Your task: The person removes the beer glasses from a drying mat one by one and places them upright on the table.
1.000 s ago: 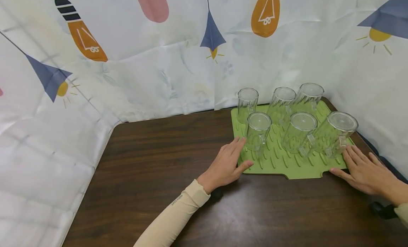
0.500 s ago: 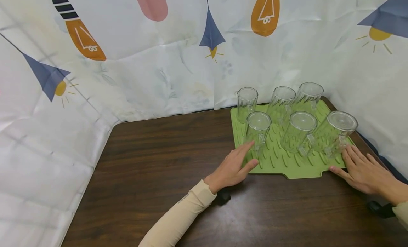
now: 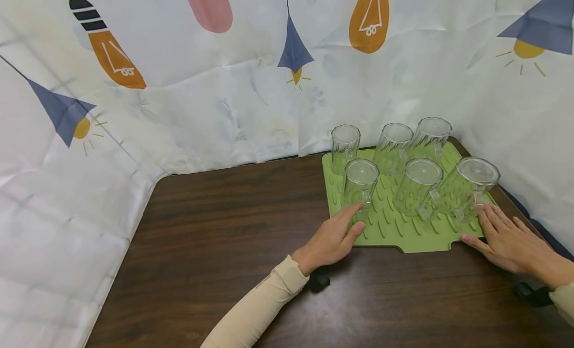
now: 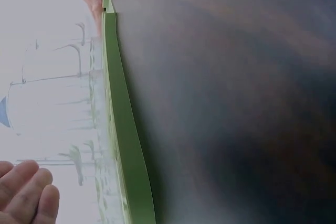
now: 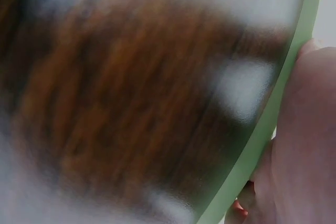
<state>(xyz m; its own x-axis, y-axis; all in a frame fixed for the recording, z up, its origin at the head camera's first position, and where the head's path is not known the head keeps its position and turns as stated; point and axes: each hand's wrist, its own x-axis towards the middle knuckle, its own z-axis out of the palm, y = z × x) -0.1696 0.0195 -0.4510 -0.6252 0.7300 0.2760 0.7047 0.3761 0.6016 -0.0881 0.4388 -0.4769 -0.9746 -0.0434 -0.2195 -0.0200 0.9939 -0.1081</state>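
A green ridged drying mat [image 3: 423, 244] lies on the dark wooden table, bearing several clear glass mugs with handles in two rows. My left hand [image 3: 329, 241] is over the mat's front left corner, fingers straight and thumb apart, close to the front left mug [image 3: 360, 181]; whether it touches the mug cannot be told. In the left wrist view its fingers [image 4: 23, 195] show above the mat edge [image 4: 128, 129]. My right hand [image 3: 513, 243] rests at the mat's front right corner with fingers extended, just before the front right mug [image 3: 477, 173]. Neither hand grips anything.
Behind the front row stand the back mugs, including the back left mug [image 3: 345, 143]. A white patterned curtain [image 3: 224, 113] encloses the back and sides. Bare brown table [image 3: 215, 238] extends left of the mat. Dark wrist straps [image 3: 318, 280] hang under the wrists.
My left hand has moved right, from the mat's left edge to over its front left corner, nearer the front left mug's handle. The right hand, mat and mugs stay put; the head view shifted slightly.
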